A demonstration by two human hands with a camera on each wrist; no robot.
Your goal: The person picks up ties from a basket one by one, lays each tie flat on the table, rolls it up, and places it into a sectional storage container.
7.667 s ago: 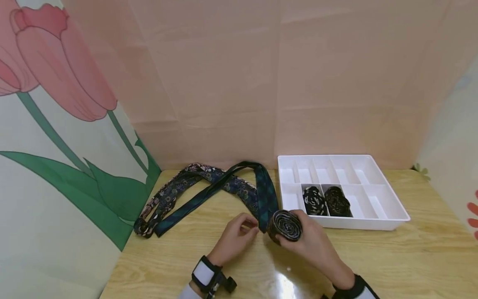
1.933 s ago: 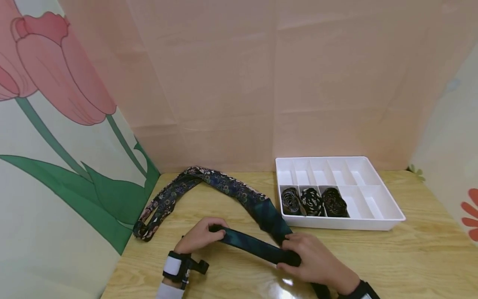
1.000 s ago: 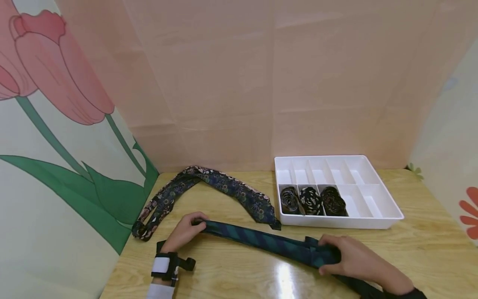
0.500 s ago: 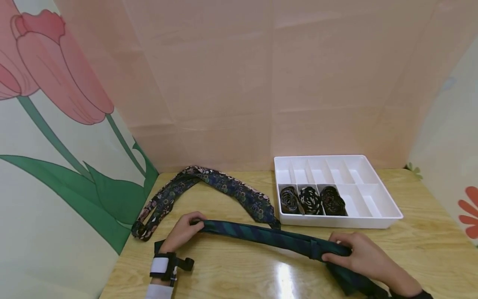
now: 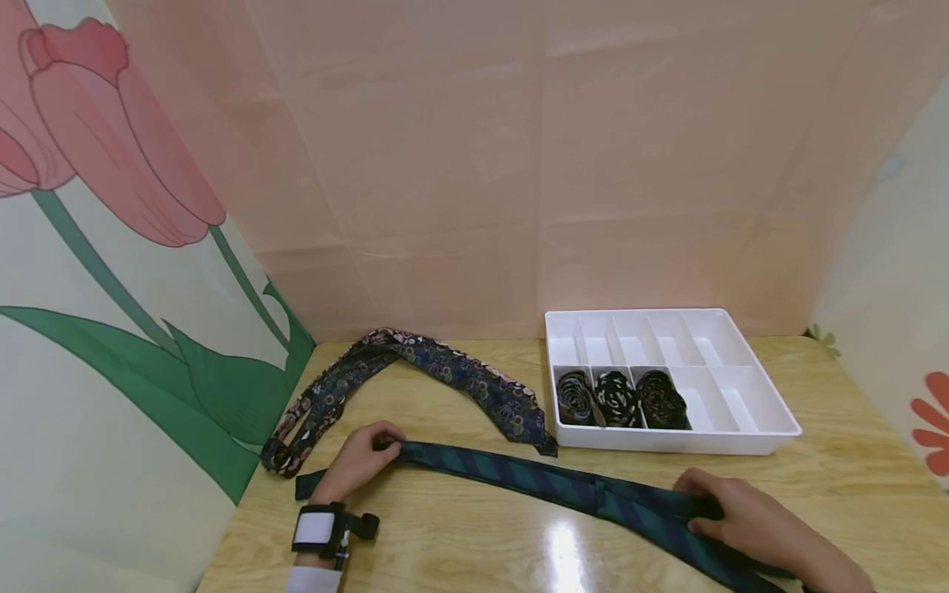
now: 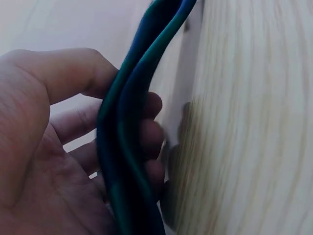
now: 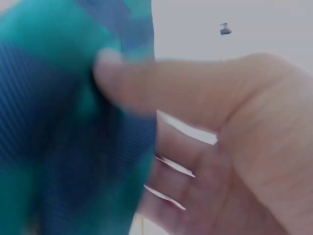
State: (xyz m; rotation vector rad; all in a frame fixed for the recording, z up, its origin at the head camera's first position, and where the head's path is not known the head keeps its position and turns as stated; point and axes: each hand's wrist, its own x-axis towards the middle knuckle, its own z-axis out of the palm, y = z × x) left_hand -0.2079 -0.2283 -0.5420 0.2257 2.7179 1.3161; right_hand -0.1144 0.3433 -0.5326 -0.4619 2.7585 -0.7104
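A green and navy striped necktie stretches across the front of the table between both hands. My left hand pinches it near its left part, and a short dark end sticks out beyond the wrist. In the left wrist view the folded necktie runs between thumb and curled fingers. At the right, my right hand grips the necktie, its thumb on the near face; the right wrist view shows the thumb pressing the blurred striped cloth with fingers behind. The tie's wider part trails under this hand to the lower edge.
Behind lies a dark floral necktie, bent in an arch with its tip near the tray. A white compartment tray stands at the back right, with three rolled neckties in its front row. A pinkish sheet hangs behind the table.
The rolled necktie formerly in my right hand is in the tray. The striped necktie has come off the floral one and been drawn out between my hands; the right hand has slid further right.
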